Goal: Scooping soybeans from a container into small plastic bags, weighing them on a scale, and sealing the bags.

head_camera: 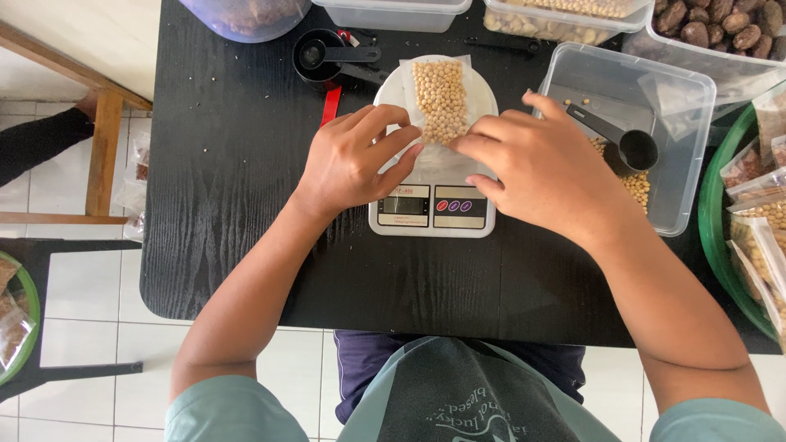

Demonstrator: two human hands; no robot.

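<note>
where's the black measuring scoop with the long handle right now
In the head view, the black long-handled measuring scoop lies inside the clear rectangular plastic tub right of the white kitchen scale, beyond the right hand.

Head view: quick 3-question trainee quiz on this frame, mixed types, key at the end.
1. True or false: the clear bag of beans lies on the white kitchen scale.
2. Which hand touches the bag? A. only the left hand B. only the right hand C. both D. neither
3. Fill in: the black scoop lies in the clear ____ to the right of the scale.

Key
1. True: it rests on the scale's round plate.
2. C: both sets of fingertips meet at the bag's near end.
3. Tub: a clear plastic one with loose beans in it.
</note>
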